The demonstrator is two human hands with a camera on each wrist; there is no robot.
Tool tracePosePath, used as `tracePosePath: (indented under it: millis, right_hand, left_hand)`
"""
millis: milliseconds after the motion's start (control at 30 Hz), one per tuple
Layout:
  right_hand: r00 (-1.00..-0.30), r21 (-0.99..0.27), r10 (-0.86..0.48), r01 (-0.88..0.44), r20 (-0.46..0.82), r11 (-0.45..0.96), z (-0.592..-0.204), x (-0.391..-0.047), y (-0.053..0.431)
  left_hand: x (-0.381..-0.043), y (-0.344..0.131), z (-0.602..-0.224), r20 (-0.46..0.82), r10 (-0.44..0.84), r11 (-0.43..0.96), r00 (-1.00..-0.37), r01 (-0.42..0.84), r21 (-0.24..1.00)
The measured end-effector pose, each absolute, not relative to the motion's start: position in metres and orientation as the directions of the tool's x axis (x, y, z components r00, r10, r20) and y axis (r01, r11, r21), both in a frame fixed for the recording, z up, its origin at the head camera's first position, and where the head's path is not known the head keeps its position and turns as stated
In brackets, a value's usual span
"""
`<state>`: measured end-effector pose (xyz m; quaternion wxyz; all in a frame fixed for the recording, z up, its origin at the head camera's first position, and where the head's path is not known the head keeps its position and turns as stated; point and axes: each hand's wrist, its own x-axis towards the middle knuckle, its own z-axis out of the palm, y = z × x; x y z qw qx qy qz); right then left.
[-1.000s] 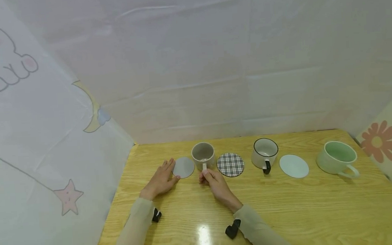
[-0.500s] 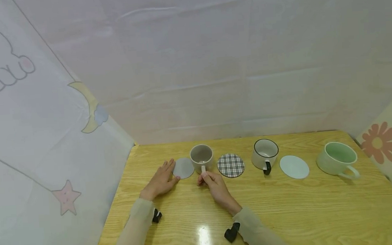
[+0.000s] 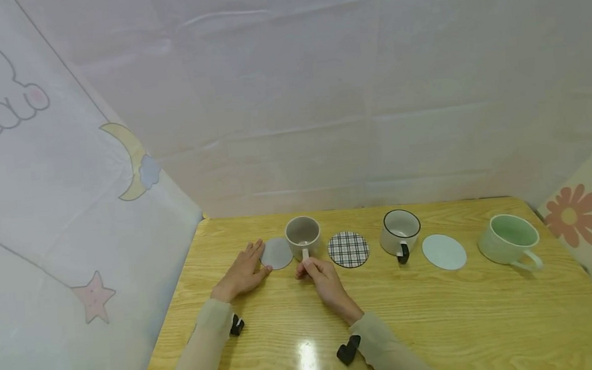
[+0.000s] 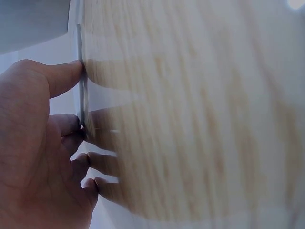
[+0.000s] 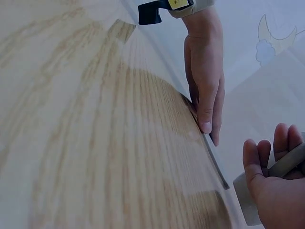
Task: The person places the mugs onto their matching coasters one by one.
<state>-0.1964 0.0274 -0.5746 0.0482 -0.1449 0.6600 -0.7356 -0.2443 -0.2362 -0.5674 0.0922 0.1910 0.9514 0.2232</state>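
Observation:
My right hand (image 3: 329,286) pinches the handle of a grey mug (image 3: 296,245) between thumb and curled fingers. In the right wrist view, the mug's handle (image 5: 286,162) lies within the fingers. The mug is upright, at the right edge of a round grey coaster (image 3: 276,254); whether its base touches the table is unclear. On that coaster's left edge, my left hand (image 3: 242,273) rests with extended fingers and thumb. The left wrist view shows the coaster edge-on (image 4: 81,100) against the thumb and a fingertip, with part of the mug (image 4: 33,24) above.
A plaid coaster (image 3: 348,249) lies right of the grey mug. Beyond it stand a white, black-rimmed mug (image 3: 394,242), a pale round coaster (image 3: 444,252) and a wide green mug (image 3: 498,245). Fabric walls border the wooden table (image 3: 440,324) at the back and sides.
My right hand has shifted slightly left with the grey mug, bringing it nearer the grey coaster. The left hand and the other mugs have stayed in place.

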Motion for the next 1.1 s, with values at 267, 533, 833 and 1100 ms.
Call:
tracePosePath:
  millis: [267, 533, 833, 1100]
  right_hand:
    - [-0.949, -0.982, -0.26, -0.151, 0.175, -0.11, -0.57, -0.196, 0.026]
    - [-0.945, -0.978, -0.276, -0.136, 0.175, -0.157, -0.564, -0.194, 0.021]
    - [-0.947, -0.981, -0.285, -0.103, 0.148, -0.165, -0.561, -0.192, 0.015]
    - [-0.949, -0.977, -0.269, -0.12, 0.165, -0.176, -0.56, -0.192, 0.011]
  left_hand:
    - [-0.244, -0.235, -0.567, -0.098, 0.393, 0.834, -0.914, 0.31, 0.457]
    - [-0.245, -0.236, -0.568, -0.093, 0.397, 0.835, -0.913, 0.317, 0.45]
    - [-0.249, -0.243, -0.583, -0.005, 0.439, 0.783, -0.899, 0.38, 0.492]
    - [-0.248, -0.241, -0.579, -0.015, 0.425, 0.78, -0.905, 0.358, 0.513]
